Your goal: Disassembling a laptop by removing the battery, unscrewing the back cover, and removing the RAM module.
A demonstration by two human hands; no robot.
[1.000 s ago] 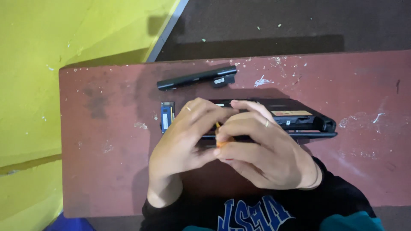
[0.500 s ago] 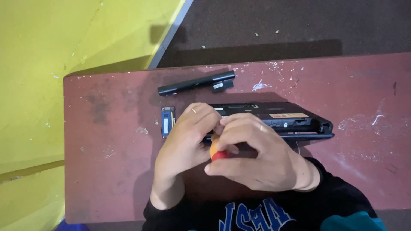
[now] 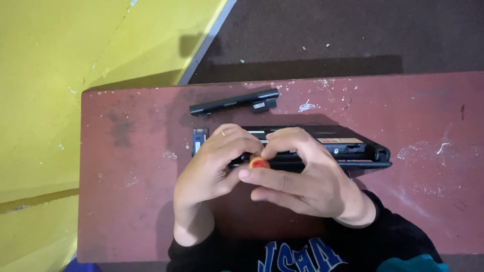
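— Laptop (image 3: pixel 353 151) first: how many things do you count around it?

— One black laptop lying flat on the counter (image 3: pixel 126 201). One long black battery bar (image 3: pixel 234 102) lies apart, beyond its far edge. One small blue-edged part (image 3: pixel 199 140) sits just beside its left end. One orange-topped tool (image 3: pixel 258 162) stands at its near edge.

— And your hands?

— Your left hand (image 3: pixel 212 168) and right hand (image 3: pixel 302 179) meet over the laptop's near edge. Your fingers (image 3: pixel 262 177) are curled close around the orange tool; which hand actually grips it, I cannot tell.

— Surface, room?

— The counter is worn red, flecked with white paint. Beyond the laptop lies dark floor (image 3: pixel 353 35); to its left, a yellow wall (image 3: pixel 75 60).
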